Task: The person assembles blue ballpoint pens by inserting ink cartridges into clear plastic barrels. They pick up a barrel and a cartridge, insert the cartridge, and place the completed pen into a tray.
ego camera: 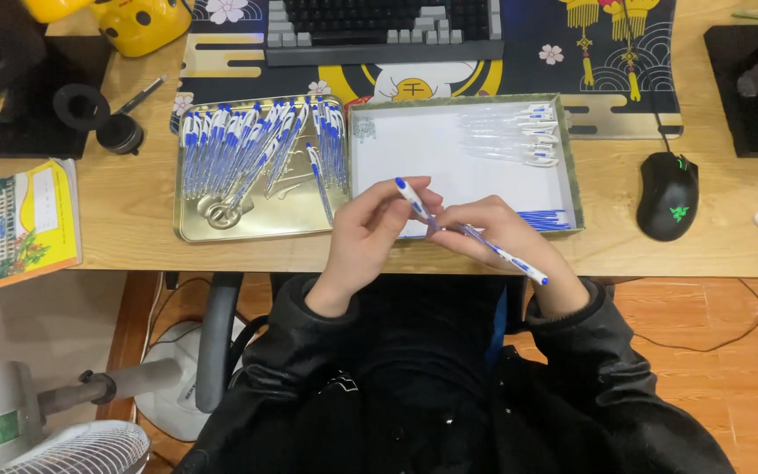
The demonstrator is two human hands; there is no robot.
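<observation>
Head view: left hand (370, 233) and right hand (493, 233) are both closed on one blue-and-white pen (471, 233), which slants between them. Just beyond the fingertips lies a white-lined box (572, 175); beyond the left hand, a metal tray (256, 224) of pens.

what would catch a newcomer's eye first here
Two hands, the left hand and right hand, meet at the desk's near edge, each holding part of a blue and white pen. Behind the left hand, a metal tray is packed with matching pens. A white box sits beside it.
</observation>
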